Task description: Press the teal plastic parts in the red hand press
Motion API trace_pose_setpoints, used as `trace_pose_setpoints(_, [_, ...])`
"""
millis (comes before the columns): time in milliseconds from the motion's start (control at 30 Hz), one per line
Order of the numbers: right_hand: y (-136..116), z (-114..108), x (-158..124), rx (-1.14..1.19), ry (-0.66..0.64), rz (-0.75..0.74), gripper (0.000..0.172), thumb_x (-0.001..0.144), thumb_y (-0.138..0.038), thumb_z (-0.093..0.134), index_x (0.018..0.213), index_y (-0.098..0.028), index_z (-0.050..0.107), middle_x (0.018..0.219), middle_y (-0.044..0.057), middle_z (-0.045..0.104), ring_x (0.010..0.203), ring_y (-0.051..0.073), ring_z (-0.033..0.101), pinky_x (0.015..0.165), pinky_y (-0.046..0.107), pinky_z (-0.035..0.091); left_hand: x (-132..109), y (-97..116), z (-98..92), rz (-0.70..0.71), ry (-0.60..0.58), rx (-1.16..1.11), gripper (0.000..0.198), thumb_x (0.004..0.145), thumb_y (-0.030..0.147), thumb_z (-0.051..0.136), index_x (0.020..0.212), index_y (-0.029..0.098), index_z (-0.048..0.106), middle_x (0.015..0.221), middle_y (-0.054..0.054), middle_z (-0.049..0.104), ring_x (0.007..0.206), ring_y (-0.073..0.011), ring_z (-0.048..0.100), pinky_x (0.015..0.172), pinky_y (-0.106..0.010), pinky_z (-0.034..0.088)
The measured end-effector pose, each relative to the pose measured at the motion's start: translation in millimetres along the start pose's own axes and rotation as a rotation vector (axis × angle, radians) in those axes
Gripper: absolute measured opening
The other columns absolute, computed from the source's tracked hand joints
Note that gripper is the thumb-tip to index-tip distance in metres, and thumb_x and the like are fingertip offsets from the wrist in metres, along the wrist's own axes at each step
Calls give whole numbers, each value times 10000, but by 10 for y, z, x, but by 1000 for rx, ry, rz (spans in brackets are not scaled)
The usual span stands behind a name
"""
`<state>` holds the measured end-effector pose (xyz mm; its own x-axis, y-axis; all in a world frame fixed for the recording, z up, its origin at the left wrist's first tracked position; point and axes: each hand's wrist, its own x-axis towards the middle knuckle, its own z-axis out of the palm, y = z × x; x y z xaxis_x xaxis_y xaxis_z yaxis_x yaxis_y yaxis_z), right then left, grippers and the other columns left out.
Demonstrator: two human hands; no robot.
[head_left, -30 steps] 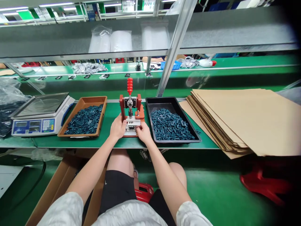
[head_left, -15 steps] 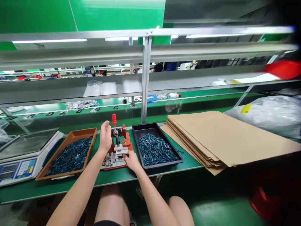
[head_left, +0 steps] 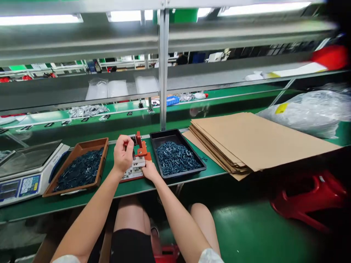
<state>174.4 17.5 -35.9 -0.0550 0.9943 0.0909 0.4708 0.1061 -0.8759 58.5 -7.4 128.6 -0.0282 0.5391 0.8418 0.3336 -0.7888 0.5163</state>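
Note:
A small toggle-clamp fixture (head_left: 142,149) with orange-red brackets and a pale metal block (head_left: 137,163) stands on the green bench. My left hand (head_left: 123,154) is closed around the clamp's lever handle, which its curled fingers mostly hide. At the right side of the metal block is my right hand (head_left: 150,170), its fingers pressed together against the block; whatever they pinch is too small to make out. To the left lies a brown tray (head_left: 105,155) of dark blue-green plastic pieces. A black tray (head_left: 154,138) to the right holds many small, slim parts of similar colour.
A weighing scale (head_left: 41,175) stands at the far left. Brown cardboard sheets (head_left: 257,140) are stacked at the right, overhanging the bench edge, with a clear plastic bag (head_left: 307,113) behind them. A metal post (head_left: 163,73) rises behind the bench. A red stool (head_left: 309,201) stands lower right.
The red lever handle stood upright beside my open left hand; now that hand is closed over it and the handle has swung down. My right hand stays at the block. The view has tilted downward.

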Motion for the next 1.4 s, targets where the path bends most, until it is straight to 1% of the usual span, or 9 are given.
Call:
trace_pose_setpoints(400, [3,-50,16,-25,-22,36,336,847,-56,582,1075,-208,778,1086,58,782,1061,248,712,890,267,529,-156,-183,198,163,118,128,230,1041,408,437,974,209,530,928,-53,562,868,-187,567,809,-332,474])
trace_pose_setpoints(733, [106,109,-64,-164,101,-42,207,955,-178,492,950,-178,699,1021,111,706,1004,257,653,951,349,506,834,-751,253,-169,-194,-78,393,1088,515,316,1162,224,570,793,-17,598,728,-134,622,776,-288,525])
trace_pose_setpoints(833, [152,150,-112,-142,174,-141,197,936,-170,465,940,-183,662,1066,116,649,1032,254,617,972,376,503,560,-809,98,-145,-155,9,452,1080,542,314,1297,225,553,1038,-87,674,1006,-187,662,966,-366,514])
trace_pose_setpoints(967, [190,156,-167,-41,202,-286,257,919,-154,452,1071,-193,656,1207,113,607,1131,238,592,1010,373,492,-356,-929,-284,-136,15,384,480,1043,497,406,1380,182,539,1332,-171,612,1292,-290,554,1136,-475,414])
trace_pose_setpoints(1067, [184,162,-179,-33,192,-281,296,931,-185,471,1157,-192,661,1265,118,596,1148,245,594,1027,384,488,-939,-1161,-495,-299,-257,566,452,941,460,561,1269,157,636,1279,-176,663,1243,-340,590,1106,-502,445])
trace_pose_setpoints(1133, [165,170,-173,-68,173,-232,276,932,-212,499,1138,-188,682,1229,118,614,1113,253,607,1022,393,490,-1144,-1285,-536,-435,-484,588,361,950,407,530,1178,179,693,1217,-148,711,1186,-326,633,1062,-468,479])
trace_pose_setpoints(1200, [138,181,-156,-129,144,-178,254,920,-229,540,1103,-185,710,1200,119,627,1091,262,613,1023,397,487,-1220,-1355,-524,-563,-543,579,360,1005,369,416,1118,210,719,1158,-124,743,1132,-302,668,1011,-431,502])
trace_pose_setpoints(1300, [99,196,-115,-202,113,-117,283,903,-226,575,1138,-190,729,1203,114,635,1087,257,621,1018,366,483,-1220,-1419,-497,-680,-392,473,379,1027,422,387,1056,231,713,1096,-117,766,1076,-294,696,967,-415,510])
trace_pose_setpoints(1400, [84,213,-90,-223,111,-78,292,928,-253,565,1167,-197,725,1193,109,651,1070,247,639,982,331,496,-1222,-1499,-525,-825,-71,134,443,1031,524,347,1032,195,643,973,-132,782,964,-267,730,906,-395,540])
